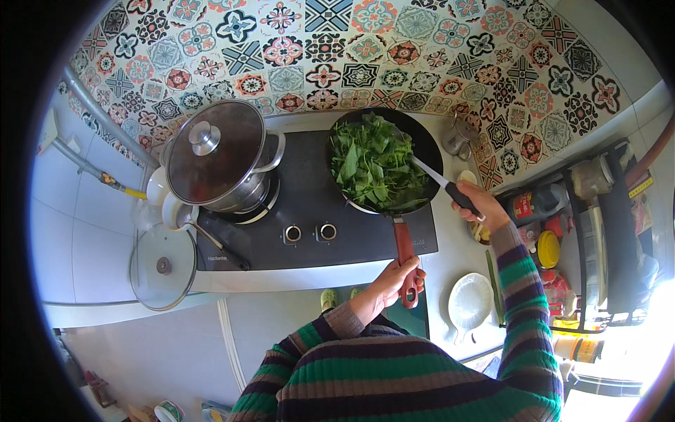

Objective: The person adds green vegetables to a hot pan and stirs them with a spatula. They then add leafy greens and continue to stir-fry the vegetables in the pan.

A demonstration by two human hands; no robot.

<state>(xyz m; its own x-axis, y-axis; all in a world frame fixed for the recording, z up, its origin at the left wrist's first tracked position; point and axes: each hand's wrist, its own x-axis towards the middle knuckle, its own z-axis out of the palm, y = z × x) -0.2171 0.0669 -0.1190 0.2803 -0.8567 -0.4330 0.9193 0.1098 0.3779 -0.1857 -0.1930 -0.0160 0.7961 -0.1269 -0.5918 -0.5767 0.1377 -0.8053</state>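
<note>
A black frying pan [428, 158] sits on the right burner of the gas hob [306, 184], heaped with leafy greens [374, 163]. My left hand [395, 282] grips the pan's reddish-brown handle [404, 242] near its holed end. To the right of the pan, my right hand [481, 205] holds the black grip of a metal cooking utensil [430, 171]. Its shaft slants down into the greens, and its head is hidden among the leaves.
A lidded steel pot [216, 153] stands on the left burner. Left of the hob are a ladle [216, 240] and a glass lid [163, 264]. A white oval dish [470, 300] lies on the right counter, beside a rack [582, 253] of bottles and jars. A metal cup [457, 138] stands behind.
</note>
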